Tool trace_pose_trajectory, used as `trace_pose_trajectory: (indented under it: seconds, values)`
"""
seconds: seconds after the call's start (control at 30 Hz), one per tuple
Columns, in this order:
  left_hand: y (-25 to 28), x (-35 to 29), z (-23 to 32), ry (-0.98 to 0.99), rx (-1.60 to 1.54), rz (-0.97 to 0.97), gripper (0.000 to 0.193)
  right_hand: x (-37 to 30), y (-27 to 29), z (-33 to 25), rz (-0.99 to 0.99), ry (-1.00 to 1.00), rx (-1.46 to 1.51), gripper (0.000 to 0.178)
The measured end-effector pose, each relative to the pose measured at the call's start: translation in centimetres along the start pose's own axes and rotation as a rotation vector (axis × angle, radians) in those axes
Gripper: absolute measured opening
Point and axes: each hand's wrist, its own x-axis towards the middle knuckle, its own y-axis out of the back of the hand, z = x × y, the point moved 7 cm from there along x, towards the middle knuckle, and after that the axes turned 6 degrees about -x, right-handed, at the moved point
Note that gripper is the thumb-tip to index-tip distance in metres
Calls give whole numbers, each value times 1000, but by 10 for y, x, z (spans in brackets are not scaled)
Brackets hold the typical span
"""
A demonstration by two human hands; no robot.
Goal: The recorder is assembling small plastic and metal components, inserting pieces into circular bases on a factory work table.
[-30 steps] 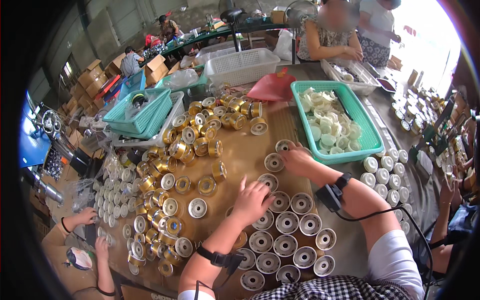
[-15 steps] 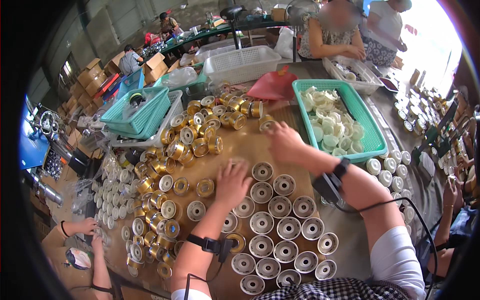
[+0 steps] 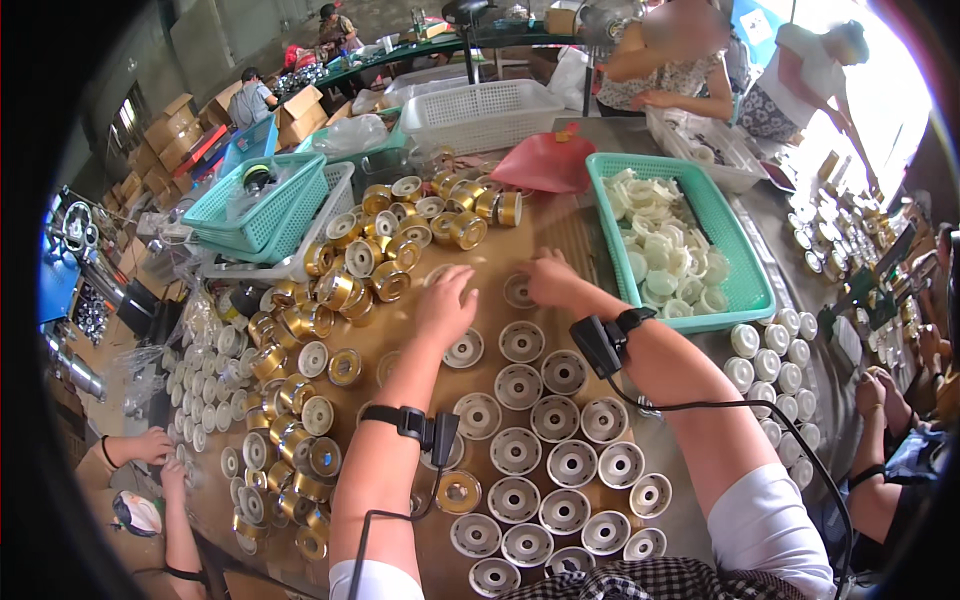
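My right hand (image 3: 552, 278) has its fingers closed around the edge of a round white-faced part (image 3: 518, 291), just beyond the rows of similar white-faced parts (image 3: 521, 343) laid face up. To its left, my left hand (image 3: 447, 305) reaches out with thumb and fingers apart. Its fingertips are beside another round part (image 3: 436, 274), partly covered by the hand. A white-faced part (image 3: 463, 348) lies just below that hand's wrist. Farther left and beyond it spreads a pile of gold-sided round parts (image 3: 340, 290), some tipped on their sides.
A green basket (image 3: 765, 300) of whitish plastic pieces stands at right, near a red dustpan (image 3: 545, 163). Stacked green baskets (image 3: 235, 230) are at left, a white crate (image 3: 480, 115) behind. White caps (image 3: 765, 365) line the right side. Other people work around the table.
My right hand has brought a gold-sided part from the far side nearer, to the head of the rows. My left hand has moved farther out, leaving a white-faced part behind it.
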Motion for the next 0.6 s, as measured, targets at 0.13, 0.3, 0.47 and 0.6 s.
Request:
trace_pose_trajectory:
  seconds: [0.13,0.3,0.47,0.6]
  values:
    - [0,-14,64,58,-281,138,65,-29,-15,9,162,280,315,45]
    - [-1,-60,104,-22,-303,-72,64,-109,-6,-9,197,520,339,46]
    - [22,-108,141,-131,-406,-148,54,-165,-9,2,111,495,166,51]
    - [90,-110,106,-81,-405,168,38,-208,-6,4,92,473,99,49]
